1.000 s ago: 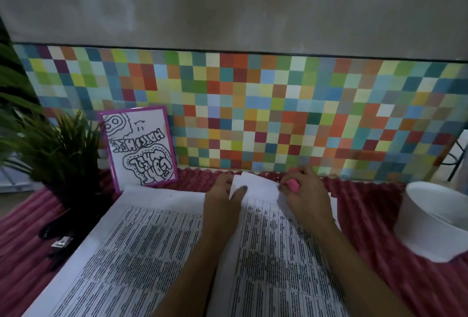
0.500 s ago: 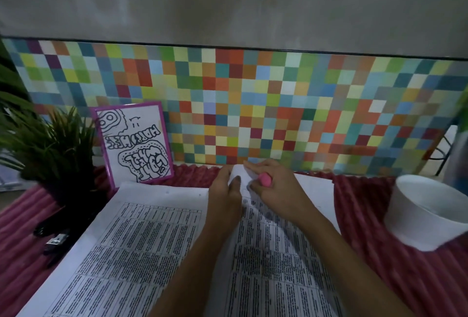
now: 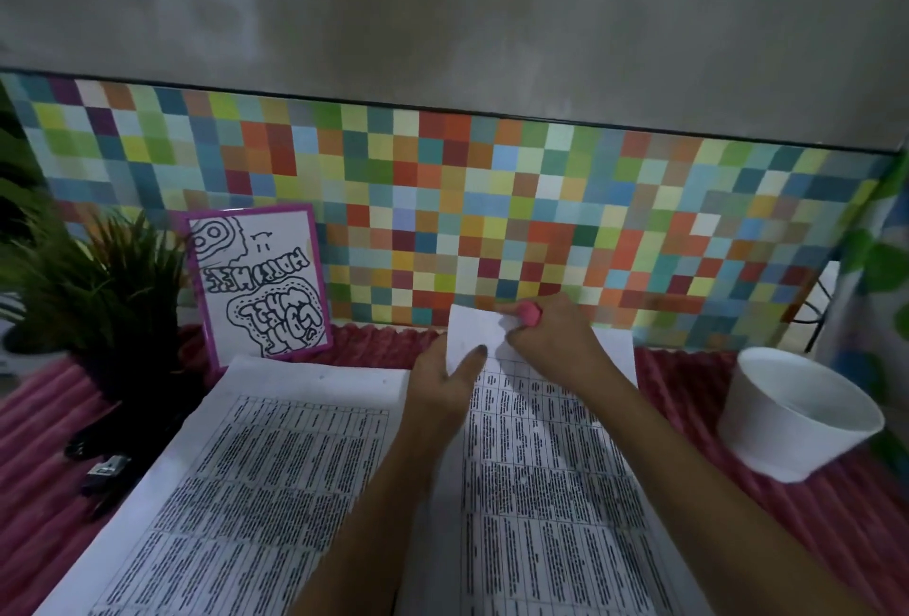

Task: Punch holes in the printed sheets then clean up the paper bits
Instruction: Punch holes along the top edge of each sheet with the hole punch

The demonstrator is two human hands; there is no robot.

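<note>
Now the sheet corner stands more upright than half a second ago, pinched by the left hand from below. Right hand, closed around a pink punch, meets that corner's right edge. Printed sheets run lengthwise from both hands toward the wearer.

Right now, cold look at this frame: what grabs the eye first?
The multicoloured checkered panel running the whole width behind the table. Then both hands at centre: the left hand lifts the top edge of a printed sheet while the right hand grips a small pink punch at that edge. A white bowl stands at right; a purple-framed doodle card and a plant at left.
</note>
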